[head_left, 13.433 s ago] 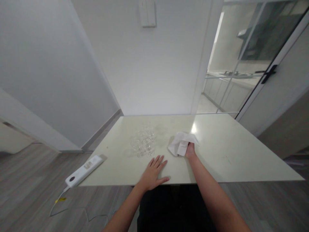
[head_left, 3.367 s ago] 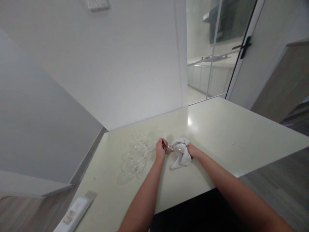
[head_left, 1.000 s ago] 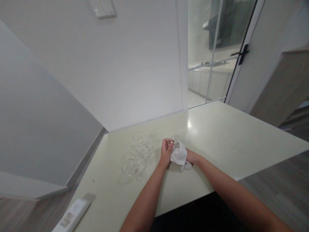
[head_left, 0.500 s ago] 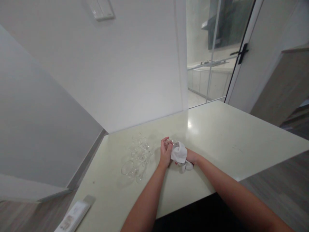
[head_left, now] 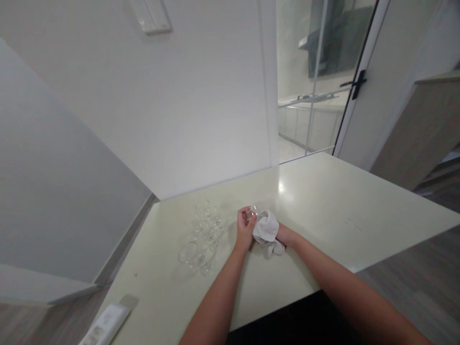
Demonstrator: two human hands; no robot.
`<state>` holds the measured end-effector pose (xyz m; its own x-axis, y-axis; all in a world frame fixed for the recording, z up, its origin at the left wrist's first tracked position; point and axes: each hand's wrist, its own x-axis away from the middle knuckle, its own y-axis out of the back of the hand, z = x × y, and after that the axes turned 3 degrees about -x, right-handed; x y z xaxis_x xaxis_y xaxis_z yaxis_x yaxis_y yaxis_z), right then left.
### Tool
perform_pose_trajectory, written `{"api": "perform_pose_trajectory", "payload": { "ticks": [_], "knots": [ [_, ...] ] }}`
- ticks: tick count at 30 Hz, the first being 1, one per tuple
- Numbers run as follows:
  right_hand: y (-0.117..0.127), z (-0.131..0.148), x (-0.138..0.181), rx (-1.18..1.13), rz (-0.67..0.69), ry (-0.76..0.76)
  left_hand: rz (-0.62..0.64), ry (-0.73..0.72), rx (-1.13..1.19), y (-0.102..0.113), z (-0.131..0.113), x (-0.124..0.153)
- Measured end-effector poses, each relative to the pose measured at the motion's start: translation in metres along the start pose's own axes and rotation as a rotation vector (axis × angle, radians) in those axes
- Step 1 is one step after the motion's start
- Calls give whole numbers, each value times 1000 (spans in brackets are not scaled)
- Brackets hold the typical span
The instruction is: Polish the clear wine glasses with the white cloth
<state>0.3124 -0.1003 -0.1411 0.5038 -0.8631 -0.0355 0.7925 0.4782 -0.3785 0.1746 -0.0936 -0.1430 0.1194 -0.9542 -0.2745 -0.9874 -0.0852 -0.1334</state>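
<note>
My left hand (head_left: 245, 229) is closed around a clear wine glass (head_left: 253, 211), held just above the pale table (head_left: 323, 211). My right hand (head_left: 283, 235) presses a white cloth (head_left: 266, 228) against the glass; the cloth covers most of that hand and of the glass. Several more clear wine glasses (head_left: 201, 237) stand grouped on the table just left of my left hand.
A white power strip (head_left: 105, 326) lies at the table's near left corner. White walls close the far and left sides. A glass door with a black handle (head_left: 354, 84) stands at the back right, a wooden cabinet (head_left: 427, 129) at the right.
Over the last second my hands stayed together at the glass; the cloth shifted a little round it. Earlier my left hand lay flat on the table, then took up the glass.
</note>
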Motion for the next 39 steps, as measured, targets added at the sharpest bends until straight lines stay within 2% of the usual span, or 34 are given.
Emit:
{"api": "perform_pose_trajectory", "payload": {
  "ticks": [5, 11, 16, 21, 25, 39],
  "knots": [
    [1, 2, -1, -65, -50, -27, -9, 137, 116, 0, 1, -1],
    [2, 7, -4, -71, -129, -19, 28, 69, 12, 0, 3, -3],
    [2, 4, -5, -78, -93, -43, -4, 8, 16, 0, 4, -4],
    [7, -5, -10, -34, -114, 60, -33, 43, -1, 0, 2, -5],
    [8, -5, -10, -21, -130, 84, -13, 60, -7, 0, 0, -5],
    [10, -5, -9, -58, -169, -32, -18, 123, -46, -1, -6, -3]
  ]
}}
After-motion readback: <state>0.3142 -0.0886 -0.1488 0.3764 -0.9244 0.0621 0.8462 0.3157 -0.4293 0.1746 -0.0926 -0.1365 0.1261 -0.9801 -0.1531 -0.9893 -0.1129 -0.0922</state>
